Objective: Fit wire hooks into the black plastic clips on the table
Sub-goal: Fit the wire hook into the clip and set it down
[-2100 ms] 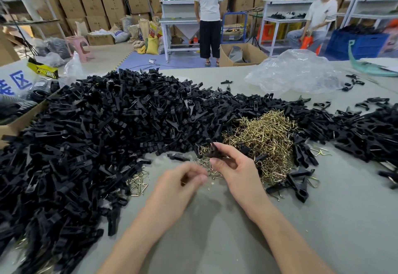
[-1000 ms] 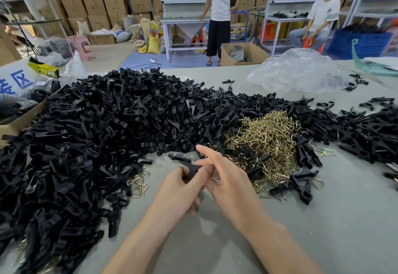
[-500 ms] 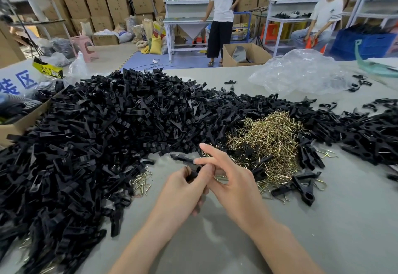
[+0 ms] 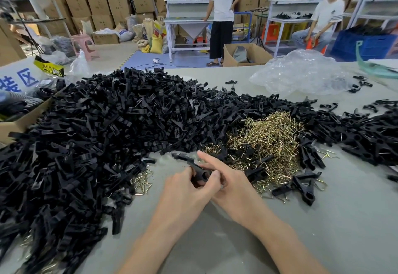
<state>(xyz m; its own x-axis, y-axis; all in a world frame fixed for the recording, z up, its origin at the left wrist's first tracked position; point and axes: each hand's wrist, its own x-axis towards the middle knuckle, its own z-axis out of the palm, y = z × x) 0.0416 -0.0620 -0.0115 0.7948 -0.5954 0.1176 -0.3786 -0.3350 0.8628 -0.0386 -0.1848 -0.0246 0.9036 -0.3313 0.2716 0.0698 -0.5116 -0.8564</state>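
Right hand (image 4: 234, 187) brought black clip (image 4: 199, 171) to left hand (image 4: 185, 189); both grip it.

clip pile (image 4: 107, 136) left, hook heap (image 4: 265, 142) right

Blue "装区" on white sign (image 4: 13, 73)

- This is a small factory or packing workshop.
- Clips (image 4: 107, 133) lie in a huge loose heap across the table (image 4: 344, 220) from 9 to 2 o'clock, with a pile of hooks (image 4: 269, 140) at 1 o'clock.
- Cartons (image 4: 97, 0) are stacked high at 11 o'clock.
- White benches (image 4: 185, 21) with shelves stand at 12 and 1 o'clock.
- Sacks (image 4: 156, 43) sit on the floor at 12 o'clock.
- A blue crate (image 4: 364, 45) is at 2 o'clock.
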